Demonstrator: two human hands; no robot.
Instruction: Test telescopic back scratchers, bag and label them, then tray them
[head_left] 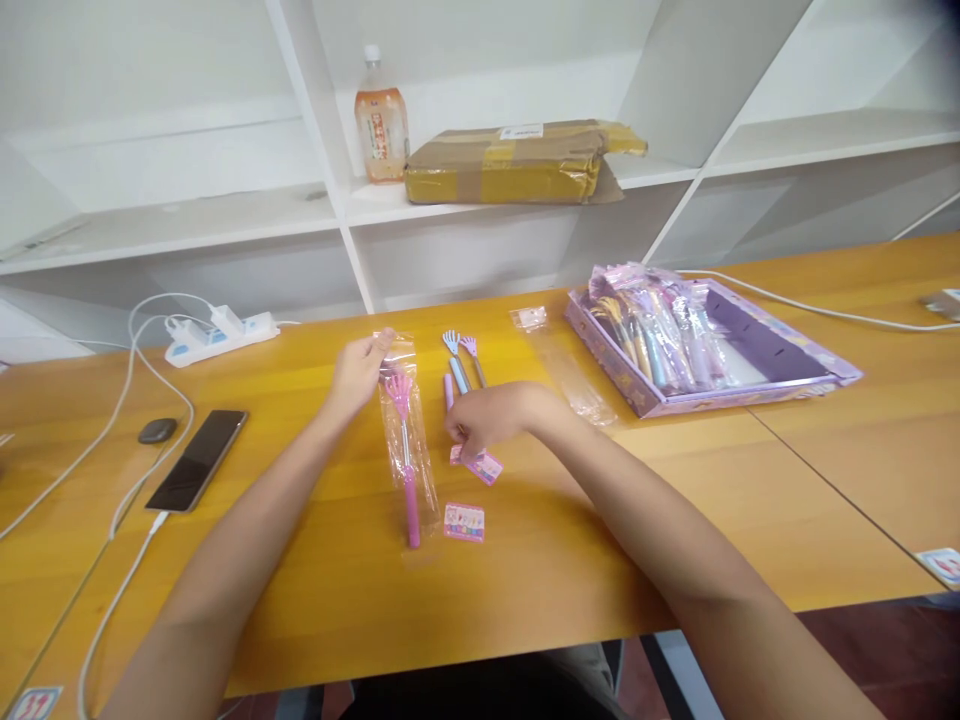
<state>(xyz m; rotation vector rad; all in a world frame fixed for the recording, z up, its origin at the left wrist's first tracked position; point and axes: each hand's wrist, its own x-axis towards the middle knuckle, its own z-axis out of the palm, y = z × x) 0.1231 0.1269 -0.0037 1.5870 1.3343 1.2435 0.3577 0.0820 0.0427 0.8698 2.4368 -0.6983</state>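
My left hand pinches the top edge of a clear plastic sleeve that holds a pink claw-topped pen lying on the wooden table. My right hand is closed over a small pink card just right of the sleeve. Another small pink card lies nearer to me. Past my right hand lie loose pens with blue and pink claw tops. An empty clear sleeve lies to the right.
A purple tray at right holds several bagged pens. At left lie a phone, a dark small case, a white power strip and cables. On the shelf behind stand a bottle and a taped cardboard parcel.
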